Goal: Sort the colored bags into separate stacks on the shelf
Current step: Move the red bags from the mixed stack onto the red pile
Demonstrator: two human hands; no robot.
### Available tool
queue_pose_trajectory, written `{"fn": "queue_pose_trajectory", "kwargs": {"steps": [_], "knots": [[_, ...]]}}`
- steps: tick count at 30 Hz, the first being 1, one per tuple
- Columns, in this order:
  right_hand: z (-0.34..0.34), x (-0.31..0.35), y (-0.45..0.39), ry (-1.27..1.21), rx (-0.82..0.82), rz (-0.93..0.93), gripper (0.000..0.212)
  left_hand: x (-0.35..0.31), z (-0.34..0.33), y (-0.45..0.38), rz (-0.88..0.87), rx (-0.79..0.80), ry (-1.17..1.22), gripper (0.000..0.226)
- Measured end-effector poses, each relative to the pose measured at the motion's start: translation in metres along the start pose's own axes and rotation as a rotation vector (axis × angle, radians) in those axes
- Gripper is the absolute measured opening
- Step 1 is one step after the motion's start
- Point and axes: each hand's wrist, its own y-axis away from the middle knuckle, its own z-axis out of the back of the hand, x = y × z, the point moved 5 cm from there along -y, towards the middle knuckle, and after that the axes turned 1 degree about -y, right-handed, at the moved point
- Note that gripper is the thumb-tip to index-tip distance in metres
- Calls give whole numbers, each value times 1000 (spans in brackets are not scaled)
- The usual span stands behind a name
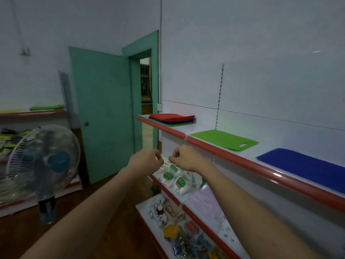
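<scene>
— Where are the bags?
— On the top shelf [242,161]: a mixed pile [172,119] at the far end, then a green bag [224,140], then a blue bag [306,169].
— And the hands?
— Left hand [147,160] and right hand [183,157] hang below the shelf edge, fingers curled, holding nothing.

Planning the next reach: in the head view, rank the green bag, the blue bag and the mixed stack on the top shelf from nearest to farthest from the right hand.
From the right hand:
1. green bag, just right, above.
2. mixed stack, up at the shelf's far end.
3. blue bag, far right.
</scene>
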Motion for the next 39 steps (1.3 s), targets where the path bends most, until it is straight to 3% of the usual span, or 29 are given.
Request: {"fn": "queue_pose_trajectory", "kwargs": {"steps": [5,11,19,27,35,39], "knots": [[-51,48,-74,-52,46,53,27,84,19,-36,41,-34,-38,20],[-78,61,-153,-49,57,51,25,144,23,-99,35,-39,-48,21],[-126,26,-276,-19,66,16,20,193,-20,-217,-16,-31,-49,22],[-125,-6,-401,-75,20,-14,14,232,-37,-347,-57,-56,66,19],[-126,-29,-499,-161,-202,-67,11,272,-53,-453,-191,-109,202,21],[-123,-39,-538,-264,-385,-112,8,296,-66,-507,-283,-23,457,15]]}}
